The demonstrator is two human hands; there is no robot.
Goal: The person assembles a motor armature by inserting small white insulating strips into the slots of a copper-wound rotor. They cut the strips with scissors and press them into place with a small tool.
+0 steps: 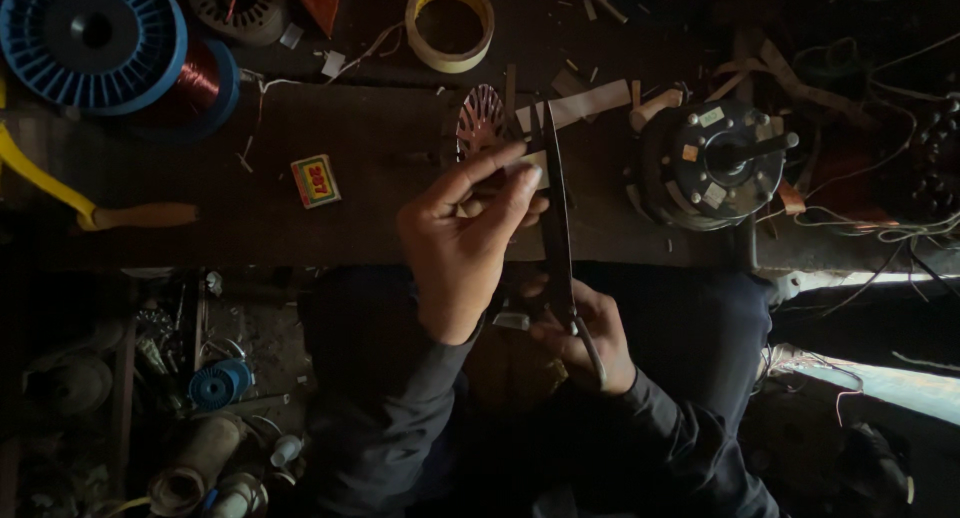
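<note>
My left hand (462, 240) pinches a small pale strip of insulation paper (528, 168) between thumb and fingers, over the front edge of the dark wooden bench (350, 148). Long dark scissors (556, 213) are gripped at the handles by my right hand (590, 340), their blades pointing away from me right beside the strip. Behind the hands a round slotted metal lamination (480, 121) stands on the bench. To the right sits a dark electric motor (712, 163) with a shaft sticking out.
A blue spool (92, 40) and a copper wire reel (200, 80) sit at the back left. A tape roll (450, 23), a small matchbox (315, 181), a yellow-handled tool (90, 210) and loose wires (880, 228) lie about. Clutter fills the floor at lower left.
</note>
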